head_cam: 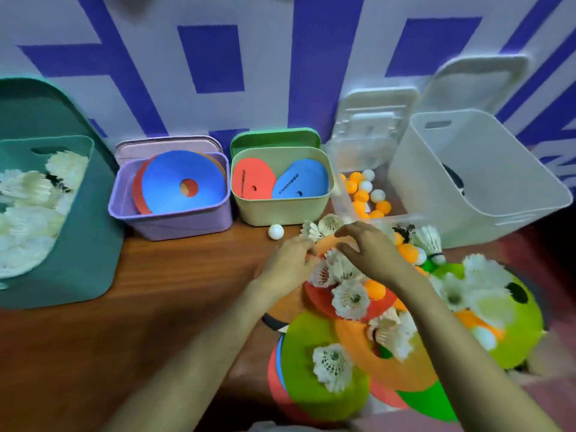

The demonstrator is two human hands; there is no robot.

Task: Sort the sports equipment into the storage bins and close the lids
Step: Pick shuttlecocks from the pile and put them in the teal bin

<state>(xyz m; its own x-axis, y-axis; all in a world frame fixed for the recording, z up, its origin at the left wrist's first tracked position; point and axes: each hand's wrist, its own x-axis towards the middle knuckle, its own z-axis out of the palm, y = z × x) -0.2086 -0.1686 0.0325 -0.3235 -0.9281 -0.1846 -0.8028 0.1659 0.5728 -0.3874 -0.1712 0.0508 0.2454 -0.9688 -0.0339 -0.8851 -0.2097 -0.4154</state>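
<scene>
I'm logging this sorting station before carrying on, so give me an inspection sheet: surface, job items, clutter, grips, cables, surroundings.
Surface: wooden table, with an unsorted pile at front right.
Job's things: teal bin holds shuttlecocks; purple bin holds cones; green bin holds flat markers; clear bin holds balls; white bin, contents mostly hidden. No bin is closed; lids stand behind them. The pile mixes shuttlecocks, cones and balls.
Clutter: one white ball loose in front of the green bin.
Grips: left hand and right hand are among the pile's far shuttlecocks; whether either holds one is unclear.
Cables: nothing seen.
Surroundings: white wall with blue pattern.
</scene>
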